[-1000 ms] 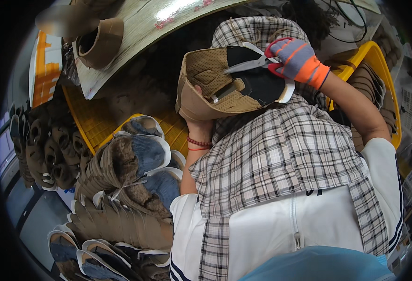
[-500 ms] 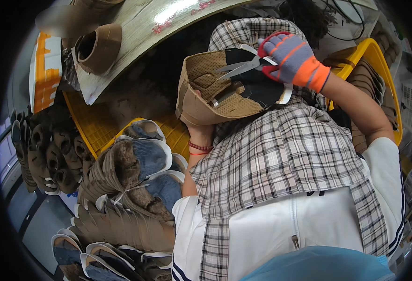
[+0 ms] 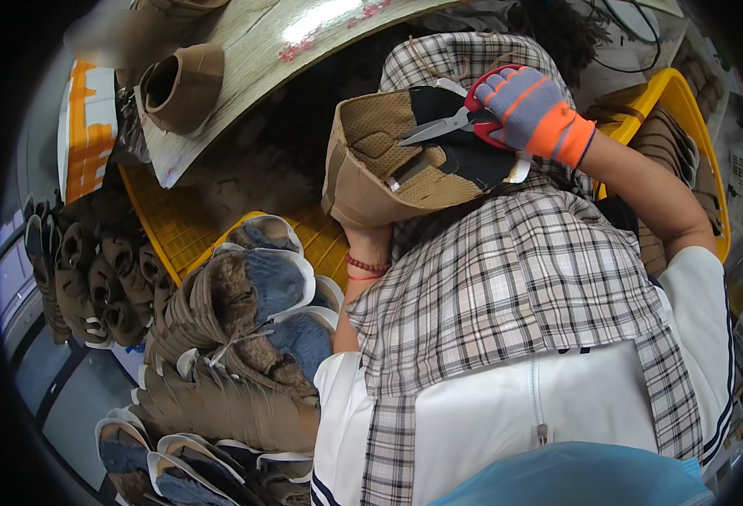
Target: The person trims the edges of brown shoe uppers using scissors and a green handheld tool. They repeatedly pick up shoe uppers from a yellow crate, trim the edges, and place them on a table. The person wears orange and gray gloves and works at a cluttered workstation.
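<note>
At far left we see tan shoe uppers (image 3: 93, 278) stacked beside a yellow crate (image 3: 169, 228). Our left hand is hidden under the tan shoe upper (image 3: 380, 160) held over our lap, so we cannot tell its grip. Our gloved right hand (image 3: 532, 110) grips red-handled scissors (image 3: 464, 122), blades on the upper.

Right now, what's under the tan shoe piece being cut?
Under the tan shoe upper only a wrist with red bracelets and the plaid apron show. The left hand is covered by it.
</note>
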Tool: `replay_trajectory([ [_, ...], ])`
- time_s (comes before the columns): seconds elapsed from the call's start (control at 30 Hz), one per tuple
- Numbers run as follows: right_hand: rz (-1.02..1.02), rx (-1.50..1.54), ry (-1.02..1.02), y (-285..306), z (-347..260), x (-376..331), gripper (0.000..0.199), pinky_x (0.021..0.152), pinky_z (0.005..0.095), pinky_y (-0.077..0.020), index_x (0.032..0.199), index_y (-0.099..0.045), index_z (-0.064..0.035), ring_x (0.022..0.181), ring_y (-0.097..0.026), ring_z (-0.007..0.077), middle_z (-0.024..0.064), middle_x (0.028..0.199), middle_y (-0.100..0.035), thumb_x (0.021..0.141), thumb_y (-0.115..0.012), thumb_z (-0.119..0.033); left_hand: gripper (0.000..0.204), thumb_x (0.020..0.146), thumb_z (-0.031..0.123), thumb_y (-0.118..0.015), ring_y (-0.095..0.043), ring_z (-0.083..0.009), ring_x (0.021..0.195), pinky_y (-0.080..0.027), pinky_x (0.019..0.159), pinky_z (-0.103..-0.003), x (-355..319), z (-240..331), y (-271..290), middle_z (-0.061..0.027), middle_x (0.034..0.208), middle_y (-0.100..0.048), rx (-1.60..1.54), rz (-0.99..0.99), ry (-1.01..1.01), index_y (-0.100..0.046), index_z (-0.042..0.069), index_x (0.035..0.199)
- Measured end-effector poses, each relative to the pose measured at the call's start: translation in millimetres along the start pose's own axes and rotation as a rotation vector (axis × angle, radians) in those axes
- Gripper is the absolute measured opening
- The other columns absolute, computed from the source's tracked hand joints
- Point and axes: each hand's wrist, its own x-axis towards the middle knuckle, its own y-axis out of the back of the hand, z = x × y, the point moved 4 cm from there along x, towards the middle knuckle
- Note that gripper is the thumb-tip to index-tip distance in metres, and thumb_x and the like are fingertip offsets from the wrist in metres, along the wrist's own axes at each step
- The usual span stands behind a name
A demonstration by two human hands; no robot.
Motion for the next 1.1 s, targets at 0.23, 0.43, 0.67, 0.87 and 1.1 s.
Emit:
replay_trajectory([
  [0.23, -0.085, -0.095, -0.051, 4, -4, 3, 0.038, 0.071, 0.0341, -0.0494, 0.096, -0.063, -0.0099, 0.082, -0.06, 0.0239, 0.0058, 0.083, -0.062, 0.068, -0.075, -0.031, 0.049, 0.09, 0.025, -0.061, -0.05, -0.0239, 0.116, -0.042, 0.097, -0.041, 5, -5, 13, -0.0073, 0.128, -0.051, -0.005, -0.131, -0.024, -0.043, 0.012, 0.133],
  [0.43, -0.097, -0.201, -0.03, 13, -13, 3, 0.035, 0.066, 0.0354, -0.0495, 0.092, -0.063, -0.0082, 0.075, -0.061, 0.0238, 0.007, 0.077, -0.062, 0.072, -0.072, -0.035, 0.048, 0.09, 0.025, -0.061, -0.051, -0.023, 0.114, -0.043, 0.096, -0.04, 4, -5, 8, -0.0069, 0.127, -0.052, -0.057, -0.14, -0.012, -0.043, 0.012, 0.133],
  [0.67, -0.239, -0.042, -0.149, 2, -7, -1, 0.029, 0.064, 0.0336, -0.0497, 0.095, -0.064, -0.0126, 0.075, -0.065, 0.0228, 0.0066, 0.08, -0.065, 0.076, -0.069, -0.034, 0.046, 0.091, 0.023, -0.06, -0.053, -0.0229, 0.112, -0.045, 0.093, -0.04, 8, -7, 13, -0.0069, 0.126, -0.053, -0.079, -0.148, 0.004, -0.044, 0.012, 0.133],
  [0.87, -0.254, 0.294, -0.174, -13, -11, -6, 0.031, 0.064, 0.0344, -0.052, 0.1, -0.065, -0.0124, 0.074, -0.066, 0.0259, 0.0081, 0.079, -0.068, 0.079, -0.066, -0.036, 0.045, 0.091, 0.023, -0.06, -0.055, -0.0224, 0.108, -0.047, 0.09, -0.039, 18, -13, 35, -0.0066, 0.123, -0.055, -0.195, -0.327, 0.04, -0.044, 0.012, 0.132],
  [1.1, -0.32, 0.219, -0.406, -10, -2, 1, 0.033, 0.063, 0.0364, -0.0516, 0.1, -0.064, -0.0111, 0.072, -0.065, 0.0294, 0.0111, 0.081, -0.067, 0.083, -0.061, -0.04, 0.04, 0.094, 0.026, -0.054, -0.052, -0.0213, 0.112, -0.043, 0.096, -0.037, 12, -8, 16, -0.0062, 0.125, -0.052, 0.135, -0.121, -0.071, -0.046, 0.009, 0.13],
])
